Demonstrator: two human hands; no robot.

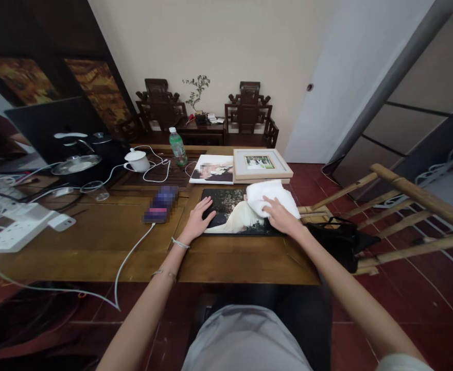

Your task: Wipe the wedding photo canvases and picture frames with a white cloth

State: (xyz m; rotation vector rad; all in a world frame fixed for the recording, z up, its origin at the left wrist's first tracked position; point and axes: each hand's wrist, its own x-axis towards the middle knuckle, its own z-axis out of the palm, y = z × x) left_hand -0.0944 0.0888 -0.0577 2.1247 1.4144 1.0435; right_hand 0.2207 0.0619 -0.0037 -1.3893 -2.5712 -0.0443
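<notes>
A dark photo panel (234, 219) with a figure in a white dress lies flat on the wooden table (226, 263) in front of me. My left hand (201, 217) rests on its left edge, fingers stretched out and holding nothing. On the right part of the panel, my right hand (282, 215) grips and presses a folded white cloth (269, 196). The cloth covers the panel's upper right corner and part of the picture.
Behind the panel lie a white-edged photo print (213, 170) and stacked wooden picture frames (280, 164). A green bottle (177, 147), lidded white cup (137, 161), charging phone (160, 204), kettle (105, 147) and power strip (21, 226) stand leftward. A bamboo chair (415, 206) is at right.
</notes>
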